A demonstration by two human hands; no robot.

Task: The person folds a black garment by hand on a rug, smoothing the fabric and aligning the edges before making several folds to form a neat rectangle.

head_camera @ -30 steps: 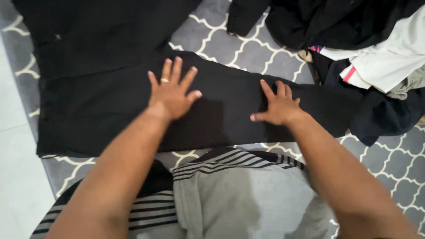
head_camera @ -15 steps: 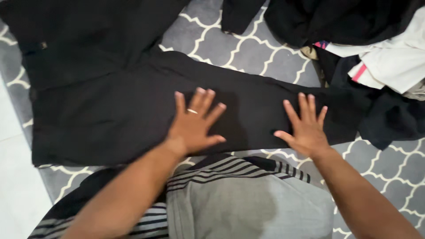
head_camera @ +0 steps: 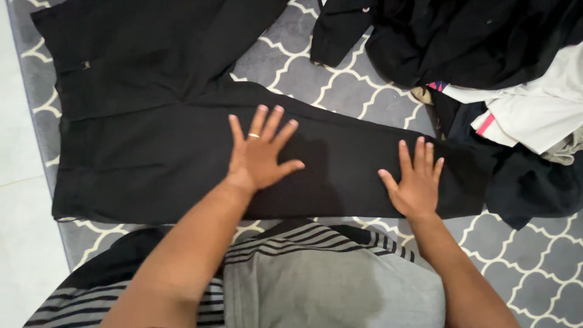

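Note:
A pair of black trousers [head_camera: 139, 146] lies spread flat on a grey patterned rug [head_camera: 340, 79], waist to the left and one leg running right. My left hand [head_camera: 260, 157], with a ring on one finger, presses flat on the leg near its middle, fingers spread. My right hand [head_camera: 416, 182] lies flat on the same leg farther right, close to the hem, fingers apart. Neither hand grips the cloth.
A heap of clothes [head_camera: 486, 67], black, white and pink-trimmed, sits at the upper right on the rug. My grey and striped garment [head_camera: 316, 279] fills the bottom of the view. Pale floor tile [head_camera: 24, 231] borders the rug on the left.
Both hands slid across the trouser leg, first toward me and to the right, then slightly left. The view shifted, showing more of the trousers' waist.

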